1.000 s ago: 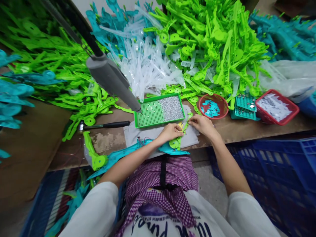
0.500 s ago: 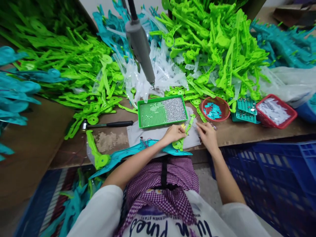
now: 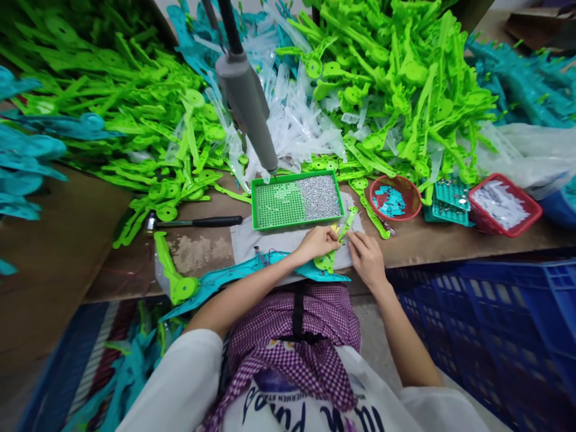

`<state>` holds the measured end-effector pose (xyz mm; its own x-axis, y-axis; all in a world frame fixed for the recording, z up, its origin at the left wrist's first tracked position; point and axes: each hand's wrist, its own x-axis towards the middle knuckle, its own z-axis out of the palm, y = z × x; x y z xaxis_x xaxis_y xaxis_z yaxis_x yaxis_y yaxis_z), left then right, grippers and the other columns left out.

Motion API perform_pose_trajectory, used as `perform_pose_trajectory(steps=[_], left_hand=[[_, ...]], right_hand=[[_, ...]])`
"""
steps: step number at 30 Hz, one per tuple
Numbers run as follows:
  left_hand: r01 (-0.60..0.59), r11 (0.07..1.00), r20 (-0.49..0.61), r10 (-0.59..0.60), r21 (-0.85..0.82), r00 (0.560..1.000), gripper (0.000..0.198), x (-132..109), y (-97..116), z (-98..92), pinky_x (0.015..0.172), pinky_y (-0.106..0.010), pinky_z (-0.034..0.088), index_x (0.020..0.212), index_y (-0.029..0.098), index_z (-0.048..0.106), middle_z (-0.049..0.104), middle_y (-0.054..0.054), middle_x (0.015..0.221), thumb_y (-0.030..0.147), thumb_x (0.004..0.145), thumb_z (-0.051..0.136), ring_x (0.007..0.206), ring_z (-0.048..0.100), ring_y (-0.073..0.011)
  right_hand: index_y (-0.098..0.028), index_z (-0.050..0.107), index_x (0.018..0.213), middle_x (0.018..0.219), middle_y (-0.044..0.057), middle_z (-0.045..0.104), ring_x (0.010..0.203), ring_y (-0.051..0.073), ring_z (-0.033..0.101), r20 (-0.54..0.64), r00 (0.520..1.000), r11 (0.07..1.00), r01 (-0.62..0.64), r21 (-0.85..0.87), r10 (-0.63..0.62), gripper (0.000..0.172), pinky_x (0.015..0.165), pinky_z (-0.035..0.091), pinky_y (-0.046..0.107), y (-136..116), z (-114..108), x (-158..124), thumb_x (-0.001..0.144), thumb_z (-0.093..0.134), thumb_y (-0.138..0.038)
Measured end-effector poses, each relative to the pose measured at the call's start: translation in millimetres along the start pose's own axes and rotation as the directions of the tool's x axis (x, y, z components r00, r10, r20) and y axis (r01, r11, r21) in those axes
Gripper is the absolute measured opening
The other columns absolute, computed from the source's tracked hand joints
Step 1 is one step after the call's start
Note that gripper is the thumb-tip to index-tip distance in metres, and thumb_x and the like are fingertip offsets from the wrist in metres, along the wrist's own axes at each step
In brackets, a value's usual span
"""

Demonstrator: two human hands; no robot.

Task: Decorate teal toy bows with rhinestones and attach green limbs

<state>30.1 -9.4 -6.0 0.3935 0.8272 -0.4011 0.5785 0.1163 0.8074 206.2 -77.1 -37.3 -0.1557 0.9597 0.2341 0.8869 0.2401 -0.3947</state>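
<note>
— What are the hands doing?

— The left hand [image 3: 317, 243] is curling over a lime-green plastic arm [image 3: 348, 222], with thumb and fingers pinching its middle. The right hand [image 3: 366, 259] is lying half open at the arm's three o'clock side, fingertips touching it. Whether it is gripping anything, I cannot tell.

— And where is that arm lying?

— It is resting on a grey cloth [image 3: 265, 240] at the near edge of the counter [image 3: 427, 243], running from six towards one o'clock and crossing a teal part [image 3: 234, 275].

— What is sitting beyond?

— At twelve o'clock a green tray [image 3: 276, 207] is holding silver screws, and a grey driver [image 3: 247, 108] is hanging above its eleven o'clock corner. At two o'clock a red basket [image 3: 396, 218] is carrying teal bits. A hammer [image 3: 198, 222] is lying at nine o'clock. Farthest off, heaps of green parts [image 3: 405, 78] are covering the back.
</note>
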Motion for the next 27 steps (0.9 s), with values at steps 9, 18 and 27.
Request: perform_pose_trajectory(steps=[9, 18, 27], left_hand=[[-0.016, 1.0, 0.028, 0.016, -0.019, 0.999, 0.019, 4.2, -9.0, 1.6, 0.052, -0.022, 0.033, 0.085, 0.013, 0.07, 0.061, 0.002, 0.062, 0.026, 0.072, 0.068, 0.054, 0.049, -0.0097], [-0.015, 0.997, -0.063, 0.019, 0.075, 0.998, 0.01, 2.2, 1.2, 4.5, 0.056, -0.022, 0.036, 0.077, 0.014, 0.07, 0.064, -0.001, 0.064, 0.022, 0.073, 0.065, 0.06, 0.054, -0.0121], [-0.251, 0.942, -0.028, 0.264, 0.223, 0.964, 0.018, -31.8, -6.4, -9.8, 0.082, -0.03, 0.046, 0.096, 0.016, 0.072, 0.068, -0.006, 0.091, 0.02, 0.088, 0.056, 0.084, 0.06, -0.0173]], right_hand=[[-0.017, 0.055, 0.131, 0.122, 0.011, 0.065, 0.102, 0.024, 0.052, 0.291, 0.952, 0.953, 0.167, -0.252, -0.089, 0.041, 0.08, 0.033, 0.037, -8.7, -21.1, 15.4, 0.098, 0.033, -0.027], [-0.019, 0.06, 0.125, 0.118, 0.009, 0.066, 0.102, 0.023, 0.054, 0.272, 0.961, 0.978, 0.094, -0.187, -0.04, 0.039, 0.079, 0.035, 0.036, -12.5, -24.4, 17.2, 0.097, 0.037, -0.031], [-0.023, 0.065, 0.115, 0.106, 0.008, 0.068, 0.1, 0.024, 0.054, 0.24, 0.97, 0.984, 0.004, -0.18, 0.04, 0.038, 0.077, 0.038, 0.036, -21.0, -24.7, 18.7, 0.097, 0.038, -0.042]])
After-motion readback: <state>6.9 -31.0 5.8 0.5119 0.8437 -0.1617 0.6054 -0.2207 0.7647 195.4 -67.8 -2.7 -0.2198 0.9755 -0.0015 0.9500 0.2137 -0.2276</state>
